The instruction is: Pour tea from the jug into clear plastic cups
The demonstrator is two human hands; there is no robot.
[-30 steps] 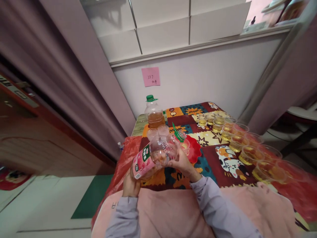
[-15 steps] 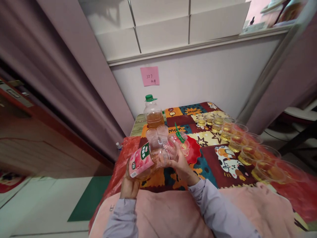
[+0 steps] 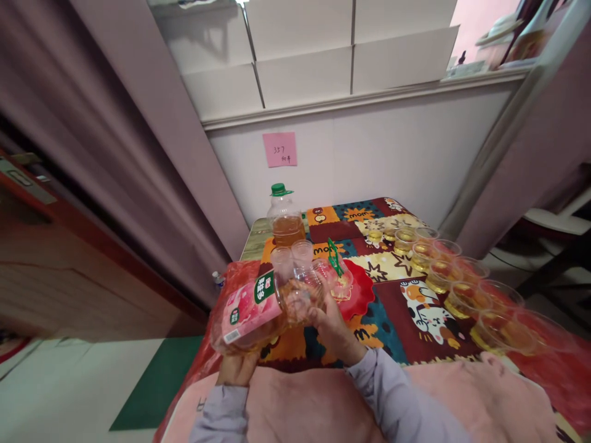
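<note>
Both my hands hold a large clear plastic bottle with a pink label [image 3: 258, 307], tipped on its side with its open green flip cap [image 3: 333, 257] pointing right. My left hand [image 3: 236, 368] grips under the bottle's base. My right hand [image 3: 333, 326] wraps the bottle near its neck. The mouth hangs over a small clear cup [image 3: 342, 282] that stands on a red flower-shaped plate [image 3: 361, 293]. A little amber liquid is left in the bottle.
A second green-capped bottle [image 3: 285, 216], part full of amber liquid, stands at the table's far left, with two empty cups [image 3: 292, 253] in front of it. Several filled cups [image 3: 443, 271] run in a row along the right. A patterned cloth [image 3: 415, 320] covers the table.
The bottle's base has swung down and to the left and its tilt has grown steeper. The camera view has shifted slightly downward and left.
</note>
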